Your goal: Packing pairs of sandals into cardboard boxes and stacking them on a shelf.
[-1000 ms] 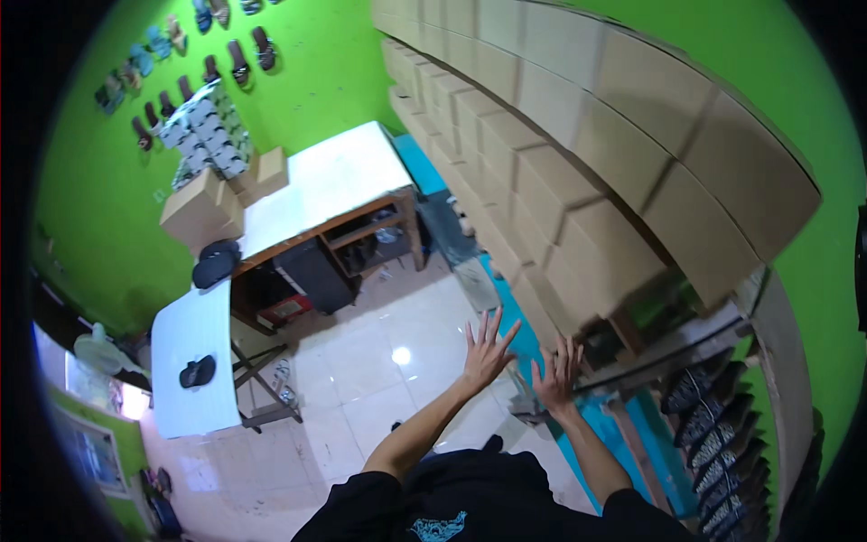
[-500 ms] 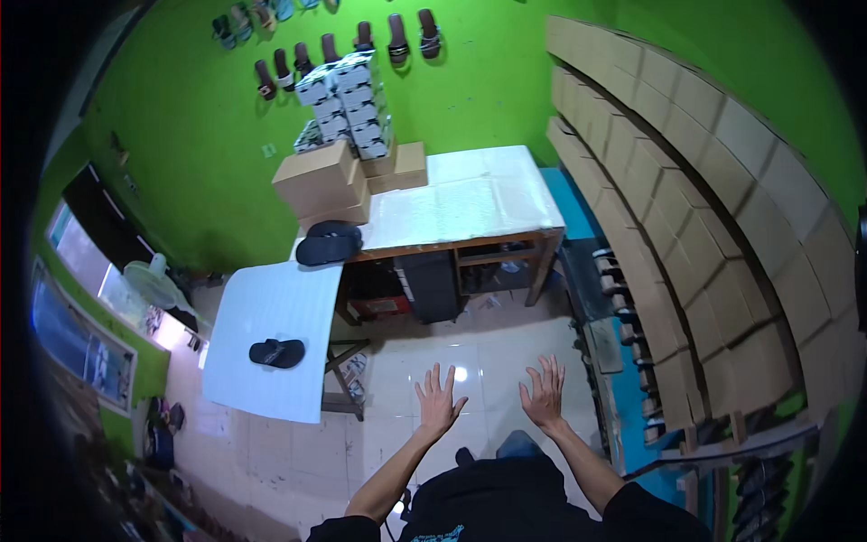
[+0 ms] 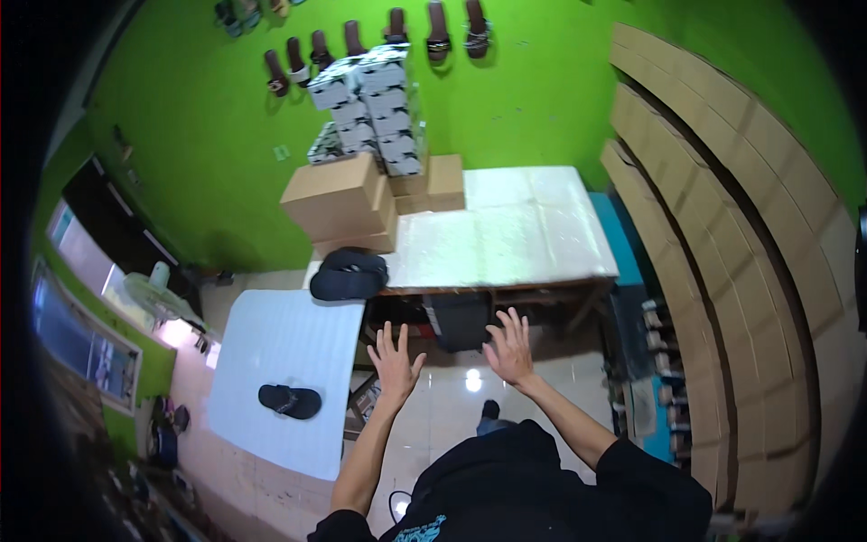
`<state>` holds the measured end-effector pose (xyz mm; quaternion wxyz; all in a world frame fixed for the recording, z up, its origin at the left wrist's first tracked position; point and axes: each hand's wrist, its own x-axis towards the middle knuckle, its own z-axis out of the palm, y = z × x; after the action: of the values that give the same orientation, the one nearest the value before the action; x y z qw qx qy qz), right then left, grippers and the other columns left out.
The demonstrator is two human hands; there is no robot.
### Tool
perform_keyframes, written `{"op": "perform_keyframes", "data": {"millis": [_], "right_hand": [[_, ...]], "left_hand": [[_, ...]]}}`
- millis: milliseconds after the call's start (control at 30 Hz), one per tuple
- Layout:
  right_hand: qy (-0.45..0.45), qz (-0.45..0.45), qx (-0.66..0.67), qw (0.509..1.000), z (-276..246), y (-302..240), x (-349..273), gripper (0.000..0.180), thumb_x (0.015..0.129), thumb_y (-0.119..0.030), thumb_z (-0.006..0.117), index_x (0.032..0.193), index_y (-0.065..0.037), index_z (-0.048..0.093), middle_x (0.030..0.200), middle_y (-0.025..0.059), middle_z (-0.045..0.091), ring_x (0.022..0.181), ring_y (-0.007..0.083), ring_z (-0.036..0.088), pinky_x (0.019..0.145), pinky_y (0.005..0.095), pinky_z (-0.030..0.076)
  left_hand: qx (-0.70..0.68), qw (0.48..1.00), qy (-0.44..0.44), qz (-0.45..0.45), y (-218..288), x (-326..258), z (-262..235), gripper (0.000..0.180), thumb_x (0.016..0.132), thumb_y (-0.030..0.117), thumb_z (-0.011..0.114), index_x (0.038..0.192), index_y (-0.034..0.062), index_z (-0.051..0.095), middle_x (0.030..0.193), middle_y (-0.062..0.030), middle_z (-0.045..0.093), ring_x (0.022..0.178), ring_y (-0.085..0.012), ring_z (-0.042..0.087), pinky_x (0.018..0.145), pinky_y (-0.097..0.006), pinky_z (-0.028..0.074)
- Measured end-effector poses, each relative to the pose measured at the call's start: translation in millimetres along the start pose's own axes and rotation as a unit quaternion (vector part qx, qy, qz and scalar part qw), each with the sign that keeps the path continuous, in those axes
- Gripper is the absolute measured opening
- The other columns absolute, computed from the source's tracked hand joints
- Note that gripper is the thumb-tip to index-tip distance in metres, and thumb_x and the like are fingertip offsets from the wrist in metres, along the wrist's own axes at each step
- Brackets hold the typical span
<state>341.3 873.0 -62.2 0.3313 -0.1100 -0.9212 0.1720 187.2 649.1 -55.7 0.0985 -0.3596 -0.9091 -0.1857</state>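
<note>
My left hand (image 3: 395,363) is held out in the air with its fingers spread, just right of the pale blue table top (image 3: 244,343). It holds nothing. My right hand (image 3: 511,350) hovers at about the same height, fingers apart and also bare, in front of the white-covered table (image 3: 506,239). A single black sandal (image 3: 290,401) lies on the pale blue top. Several black sandals (image 3: 349,274) are bunched at the corner where the two tables meet, the things nearest beyond my left hand.
Brown cardboard boxes (image 3: 334,199) and a tall stack of patterned shoe boxes (image 3: 388,113) stand on the white table's left end. Shelves packed with brown boxes (image 3: 722,244) line the right wall. A dark bin (image 3: 459,321) sits under the table. A fan (image 3: 158,294) stands at left.
The tables now appear closer, as I have moved forward. My hands have risen in view and shifted left, their fingers still spread. The sandals lie as before on the tables.
</note>
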Motion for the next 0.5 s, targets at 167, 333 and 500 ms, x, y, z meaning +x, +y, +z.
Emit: {"op": "perform_keyframes", "data": {"millis": [167, 333, 500], "right_hand": [[-0.02, -0.064, 0.007, 0.998, 43, 20, 121, 0.042, 0.083, -0.017, 0.073, 0.12, -0.003, 0.058, 0.14, 0.0221, 0.042, 0.141, 0.0455, 0.031, 0.114, 0.0647, 0.024], [-0.032, -0.127, 0.026, 0.991, 90, 12, 234, 0.041, 0.086, -0.02, 0.073, 0.121, -0.006, 0.057, 0.141, 0.0216, 0.04, 0.142, 0.0459, 0.03, 0.114, 0.0642, 0.023], [-0.032, -0.159, 0.025, 0.986, 145, -10, 329, 0.042, 0.087, -0.024, 0.072, 0.123, -0.007, 0.057, 0.141, 0.0208, 0.041, 0.142, 0.0448, 0.029, 0.115, 0.0637, 0.022]], "left_hand": [[0.033, 0.998, 0.046, -0.027, -43, 87, -15, 0.082, 0.082, 0.033, 0.077, 0.152, 0.0146, 0.036, 0.16, -0.0194, 0.023, 0.145, -0.0437, 0.024, 0.111, -0.07, 0.02], [0.045, 0.993, 0.103, -0.031, -106, 172, -44, 0.08, 0.081, 0.031, 0.078, 0.15, 0.0141, 0.04, 0.159, -0.0188, 0.025, 0.145, -0.0439, 0.025, 0.111, -0.07, 0.021], [0.075, 0.99, 0.116, -0.03, -189, 251, -65, 0.078, 0.081, 0.032, 0.078, 0.149, 0.0183, 0.043, 0.161, -0.0154, 0.024, 0.145, -0.0436, 0.024, 0.113, -0.069, 0.02]]}}
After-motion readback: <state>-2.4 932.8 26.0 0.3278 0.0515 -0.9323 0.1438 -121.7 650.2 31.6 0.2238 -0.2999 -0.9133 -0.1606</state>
